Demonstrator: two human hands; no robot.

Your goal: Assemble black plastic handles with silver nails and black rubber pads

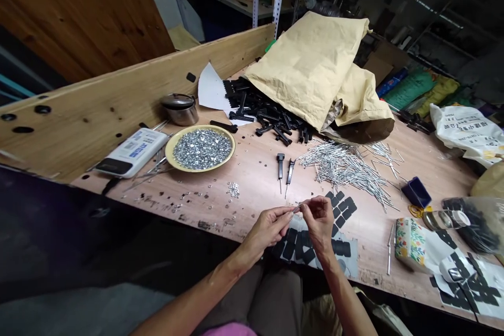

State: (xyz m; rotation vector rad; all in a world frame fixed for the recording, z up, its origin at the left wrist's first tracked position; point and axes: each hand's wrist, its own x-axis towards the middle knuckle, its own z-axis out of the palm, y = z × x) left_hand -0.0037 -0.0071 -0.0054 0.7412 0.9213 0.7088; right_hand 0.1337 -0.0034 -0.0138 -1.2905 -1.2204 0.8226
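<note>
My left hand (271, 227) and my right hand (319, 218) meet above the table's near edge, both pinched on one small thin metal piece (297, 209) held between their fingertips. Under the hands lies a sheet with black pads (340, 210). Two finished black-handled pins (284, 166) lie just beyond the hands. A heap of thin metal pins (346, 165) spreads to the right. A yellow bowl (228, 153) full of small silver washers sits to the left. Black plastic handles (268, 113) spill from a tan paper sack (311, 63).
A white power bank (132, 151) and a steel lidded pot (180, 108) stand at the left by the wooden back board (118, 100). A blue box (416, 191), a floral packet (409, 244) and plastic bags (468, 128) lie at the right.
</note>
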